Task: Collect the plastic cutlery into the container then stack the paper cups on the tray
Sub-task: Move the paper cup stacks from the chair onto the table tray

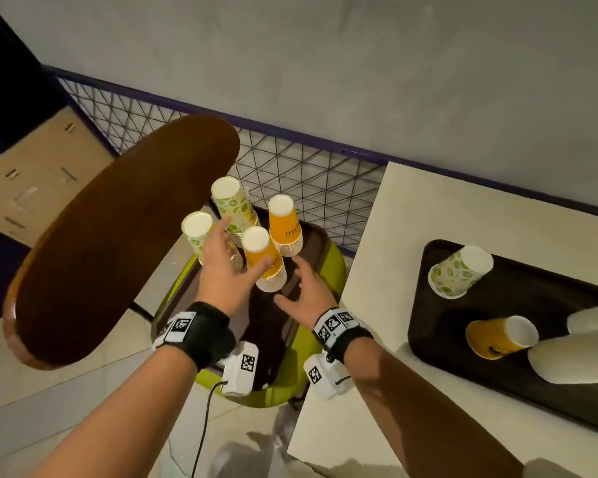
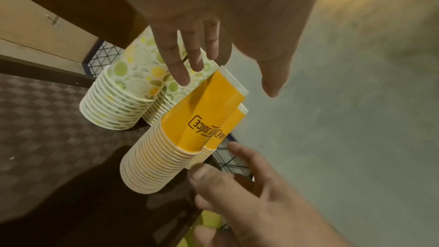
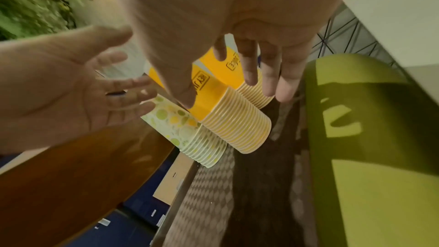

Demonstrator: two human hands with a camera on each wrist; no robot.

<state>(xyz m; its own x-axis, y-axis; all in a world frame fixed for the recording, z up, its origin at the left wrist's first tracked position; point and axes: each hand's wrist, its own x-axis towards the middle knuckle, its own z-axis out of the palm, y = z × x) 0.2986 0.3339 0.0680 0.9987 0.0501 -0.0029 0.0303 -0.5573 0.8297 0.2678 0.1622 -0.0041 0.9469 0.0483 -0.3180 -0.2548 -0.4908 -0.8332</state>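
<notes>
Centrally, four upside-down cup stacks on brown tray [image 1: 311, 236]: two orange [image 1: 261, 258], two lemon-print [image 1: 230, 205]; left hand [image 1: 221, 267] and right hand [image 1: 308, 288] flank them, fingers spread, grasping nothing

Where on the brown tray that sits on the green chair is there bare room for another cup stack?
Brown tray: free near half, between the orange stack and the wrists. Crowded far end: two orange stacks, two lemon-print stacks standing close, left hand and right hand beside them.
</notes>
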